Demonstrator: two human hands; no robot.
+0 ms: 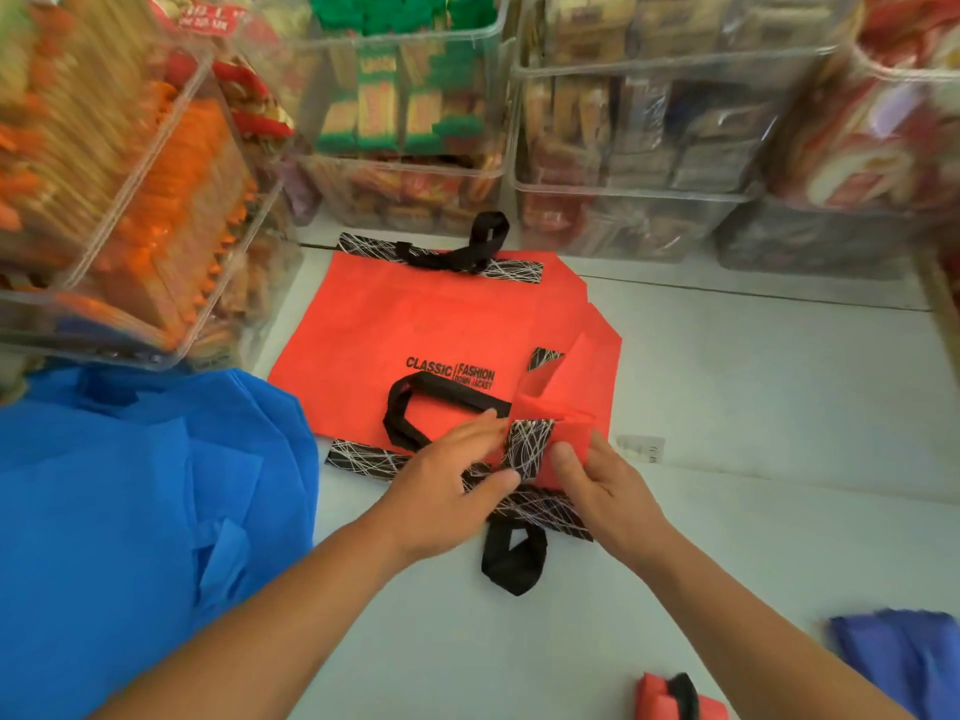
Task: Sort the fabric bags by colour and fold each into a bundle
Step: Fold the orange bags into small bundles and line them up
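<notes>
Red fabric bags (415, 324) with black handles and black-and-white line trim lie flat on the white tabletop. My left hand (441, 485) and my right hand (597, 485) both pinch a folded corner of the top red bag, where the patterned trim (527, 446) stands up between them. A black handle loop (511, 558) pokes out toward me below my hands. A pile of blue bags (130, 511) lies at the left. A folded red bundle (675, 698) sits at the bottom edge, and a purple-blue bag (898, 652) at the bottom right.
Clear plastic bins full of packaged snacks (405, 96) (639, 122) line the back of the table (779, 387). A tilted bin with orange packets (130, 174) overhangs the left side. A small white label (639, 446) lies on the table right of my hands.
</notes>
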